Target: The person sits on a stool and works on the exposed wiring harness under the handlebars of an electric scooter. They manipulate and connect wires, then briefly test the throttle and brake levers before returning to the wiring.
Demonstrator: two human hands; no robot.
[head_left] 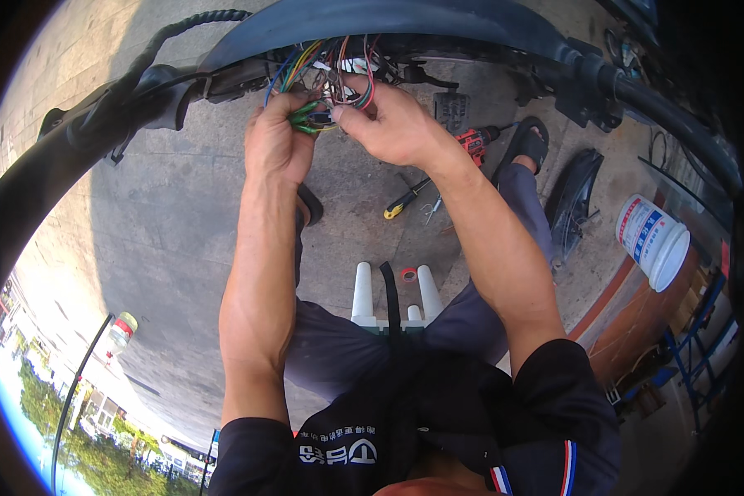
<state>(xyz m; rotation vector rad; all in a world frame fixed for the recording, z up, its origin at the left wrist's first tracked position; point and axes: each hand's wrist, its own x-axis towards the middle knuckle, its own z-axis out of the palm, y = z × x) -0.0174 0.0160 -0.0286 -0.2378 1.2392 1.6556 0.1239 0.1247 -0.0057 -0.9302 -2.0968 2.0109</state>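
A bunch of coloured wires (302, 60) hangs out from under the big dark panel (405, 23). Just below the panel, I see the left hand (279, 136) pinching green wire ends (305, 114), and the right hand (393, 124) closed on more wires. A red drill (474, 145) and yellow screwdriver (401, 203) lie on the ground below the panel.

Wears a black shirt (455, 388) with a white chest print (339, 454), lettering beside a rounded emblem. Has short black sleeves: left sleeve (252, 455) to the left of the print, right sleeve (566, 388) well to its right. Also right of the print, bears stripe bands (569, 467) in red, white and blue. Beyond the print, shows dark blue-grey trousers (335, 347) and, farther out, a black sandal (529, 147).
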